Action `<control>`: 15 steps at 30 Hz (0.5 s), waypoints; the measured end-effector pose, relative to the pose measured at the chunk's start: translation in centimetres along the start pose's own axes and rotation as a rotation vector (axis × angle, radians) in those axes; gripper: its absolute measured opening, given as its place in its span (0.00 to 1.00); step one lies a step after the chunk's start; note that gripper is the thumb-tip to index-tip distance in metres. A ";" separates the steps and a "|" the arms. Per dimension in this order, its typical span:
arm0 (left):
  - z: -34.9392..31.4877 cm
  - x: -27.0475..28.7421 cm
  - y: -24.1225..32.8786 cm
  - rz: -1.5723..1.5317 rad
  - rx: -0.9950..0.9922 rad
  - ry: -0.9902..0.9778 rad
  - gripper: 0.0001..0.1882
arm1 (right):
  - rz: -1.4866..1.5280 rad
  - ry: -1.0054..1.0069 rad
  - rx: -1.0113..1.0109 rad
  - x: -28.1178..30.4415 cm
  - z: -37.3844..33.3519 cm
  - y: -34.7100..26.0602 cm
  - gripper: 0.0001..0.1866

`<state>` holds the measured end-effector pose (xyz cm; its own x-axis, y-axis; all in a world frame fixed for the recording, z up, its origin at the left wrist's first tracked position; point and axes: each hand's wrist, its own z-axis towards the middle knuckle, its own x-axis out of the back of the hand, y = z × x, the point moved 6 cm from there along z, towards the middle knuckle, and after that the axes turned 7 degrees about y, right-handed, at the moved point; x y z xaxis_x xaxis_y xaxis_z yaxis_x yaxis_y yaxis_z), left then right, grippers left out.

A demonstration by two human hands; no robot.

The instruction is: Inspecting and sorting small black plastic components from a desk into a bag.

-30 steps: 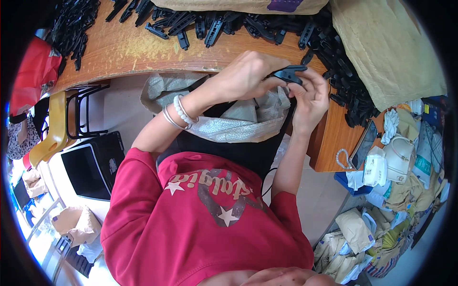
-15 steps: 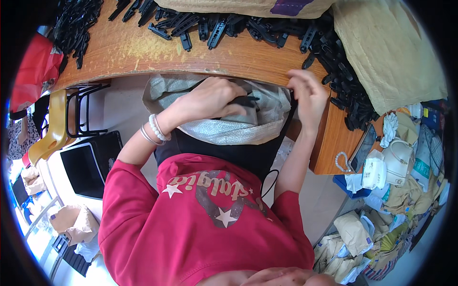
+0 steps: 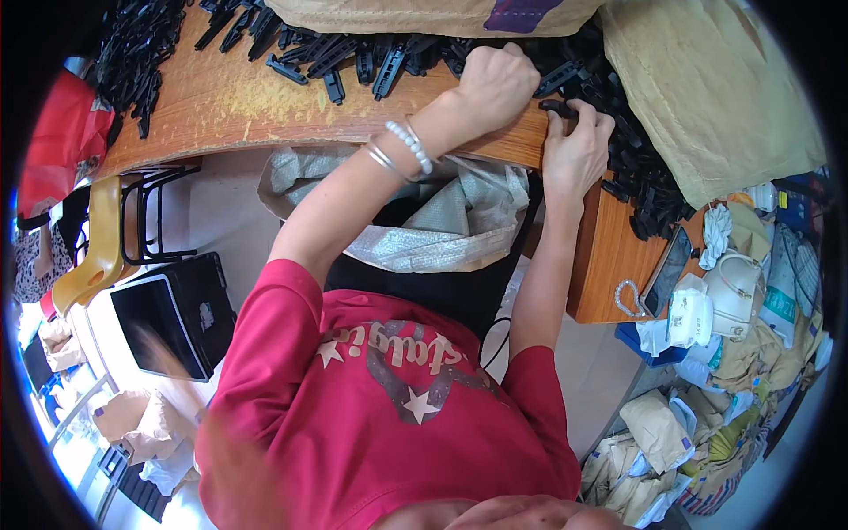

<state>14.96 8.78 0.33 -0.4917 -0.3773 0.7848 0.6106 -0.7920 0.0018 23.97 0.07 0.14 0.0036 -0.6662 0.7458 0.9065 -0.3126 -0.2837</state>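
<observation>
My left hand (image 3: 499,86) reaches over the table edge to a row of slim black plastic pieces (image 3: 389,71), some slotted. Its fingers are curled and mostly hidden, so what they hold cannot be made out. Close by on the right, my right hand (image 3: 579,150) has thumb and fingertips closed at a small dark black plastic piece (image 3: 556,108), beside the heaped black pieces (image 3: 649,190). Between my lap and the table, a whitish woven sack (image 3: 424,247) gapes with its mouth upward.
Large tan paper bags (image 3: 715,97) stand on the wooden table (image 3: 221,106). Another black pile (image 3: 132,71) lies far left near a red bag (image 3: 62,132). A phone (image 3: 667,269), a bead bracelet (image 3: 629,299) and a white handbag (image 3: 735,291) are at right. A yellow chair (image 3: 102,238) stands left.
My left hand has left the sack's mouth and moved up and right to the black pieces. The black piece over the sack is out of sight. My right hand now pinches at a piece.
</observation>
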 end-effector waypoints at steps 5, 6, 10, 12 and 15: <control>-2.9 1.6 -0.1 -0.212 0.140 -0.135 0.10 | 0.027 -0.016 0.101 0.7 -0.2 -0.1 0.13; -3.4 1.9 -0.2 -0.283 0.183 -0.142 0.11 | 0.024 -0.060 0.163 0.7 -0.2 -0.3 0.14; -4.3 2.7 -0.9 -0.380 0.278 -0.120 0.13 | 0.168 -0.175 0.171 0.4 -0.4 -0.8 0.16; -4.4 2.0 -1.7 -0.470 0.362 -0.178 0.13 | 0.284 -0.211 0.123 0.3 -0.7 -0.5 0.15; -4.4 0.6 -3.4 -0.859 0.637 -0.257 0.14 | 0.453 -0.355 -0.110 -0.4 -0.8 0.1 0.18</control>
<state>9.85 9.16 -1.99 -0.8076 0.3505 0.4744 0.3717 -0.3220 0.8707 23.73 -0.26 -0.66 0.5387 -0.4885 0.6865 0.7326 -0.1309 -0.6680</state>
